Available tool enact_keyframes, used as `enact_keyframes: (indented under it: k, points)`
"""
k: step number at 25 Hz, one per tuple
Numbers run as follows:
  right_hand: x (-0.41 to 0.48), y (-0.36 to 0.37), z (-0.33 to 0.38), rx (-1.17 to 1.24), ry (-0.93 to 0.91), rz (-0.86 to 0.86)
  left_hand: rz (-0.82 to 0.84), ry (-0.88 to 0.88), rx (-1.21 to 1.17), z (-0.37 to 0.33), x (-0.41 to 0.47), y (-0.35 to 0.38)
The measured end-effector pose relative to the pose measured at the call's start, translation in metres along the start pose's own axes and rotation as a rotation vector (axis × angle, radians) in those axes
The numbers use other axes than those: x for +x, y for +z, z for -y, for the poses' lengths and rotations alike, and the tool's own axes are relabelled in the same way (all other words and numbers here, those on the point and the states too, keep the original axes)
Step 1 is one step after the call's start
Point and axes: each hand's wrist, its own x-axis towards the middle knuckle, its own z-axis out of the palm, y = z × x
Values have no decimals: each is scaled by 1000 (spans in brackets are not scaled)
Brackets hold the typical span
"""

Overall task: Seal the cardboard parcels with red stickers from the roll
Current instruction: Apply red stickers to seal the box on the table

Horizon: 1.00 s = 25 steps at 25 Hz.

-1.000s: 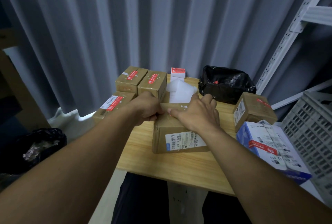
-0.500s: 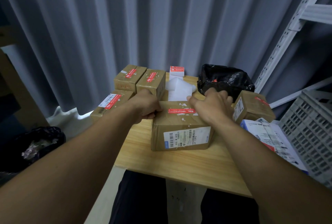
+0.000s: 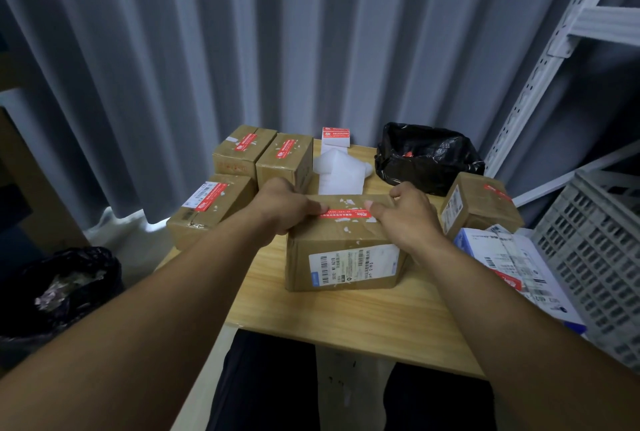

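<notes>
Three sealed parcels [image 3: 211,209] sit on the left of the bench [image 3: 346,320], each with a red strip on top. The left hand [image 3: 282,204] grips the top left edge of the middle parcel [image 3: 343,250], with its thumb on the left end of the red sticker [image 3: 346,213]. A second ago both hands lay over the top and hid that sticker. Now it shows, lying flat across the flap seam. The right hand [image 3: 407,219] slid out to the far corner and has come back. Its thumb presses the sticker's right end and its fingers curl over the back corner. So this parcel looks just about sealed (one last rub may be all it needs). The sticker roll [image 3: 336,136] stands behind it, with its white strip [image 3: 341,171] trailing forward.

Now for room to move. The sealed parcels crowd the left, and I think the near one hangs over the bench edge, though the arm hides part of it. In front of the middle parcel there is only wood. On the right a black bag [image 3: 426,157], a small parcel [image 3: 479,202] and a blue and white mailer [image 3: 512,257] sit close, so a push that way would bump them.
</notes>
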Motion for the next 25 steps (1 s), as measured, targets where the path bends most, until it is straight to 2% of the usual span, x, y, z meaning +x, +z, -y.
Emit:
enact_keyframes:
  k: [4, 17, 22, 25]
  points:
    - [-9, 2, 7, -94, 15, 49, -17, 18, -2, -1, -3, 0]
    - [-1, -12, 5, 196, 102, 84, -2, 5, -31, -3, -6, 0]
    - [3, -1, 3, 137, 143, 77, 9, -9, -52, -3, -6, 1]
    - [7, -1, 4, 182, 191, 84, 18, -26, -76, -3, -5, 0]
